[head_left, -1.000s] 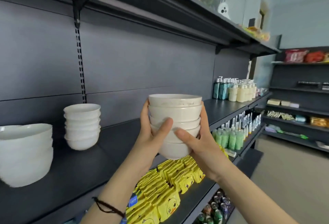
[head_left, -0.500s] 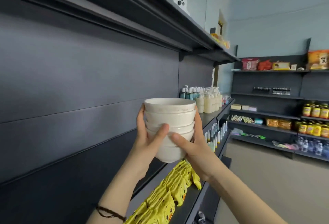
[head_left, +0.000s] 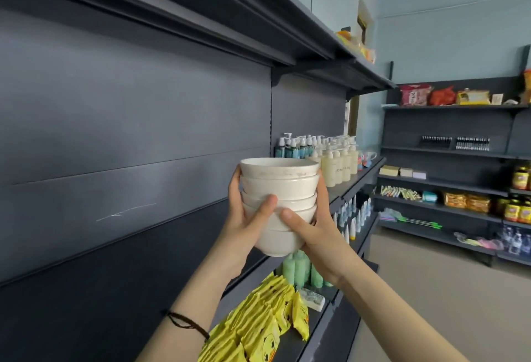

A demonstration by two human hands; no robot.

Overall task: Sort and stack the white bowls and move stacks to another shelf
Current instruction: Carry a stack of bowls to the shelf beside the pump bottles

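Stack of white bowls held up in mid-air, just right of frame centre, clear of any shelf surface, several bowls nested upright with the top rim faintly smudged. Left hand wrapped around the stack from 9 o'clock, thumb pressed across the front of the lower bowls, fingers hidden behind. Right hand gripping from 3 o'clock, thumb meeting the front near the other thumb, palm cupping the lowest bowl's side (both hands closed firmly on the same stack). Dark cord bracelet around the left forearm at 7 o'clock. Dark grey shelf running from 8 o'clock toward the centre, bare along the near stretch, with a pale scratch on the back panel at 9 o'clock. Pump bottles standing farther down the same shelf, just behind the stack at 1 o'clock. Yellow packets piled on the lower shelf at 6 o'clock, pale green bottles beside them directly beneath the stack. Upper shelf overhanging from 11 to 1 o'clock. Second shelving unit across the aisle at 3 o'clock, carrying jars, snack bags and small boxed goods.
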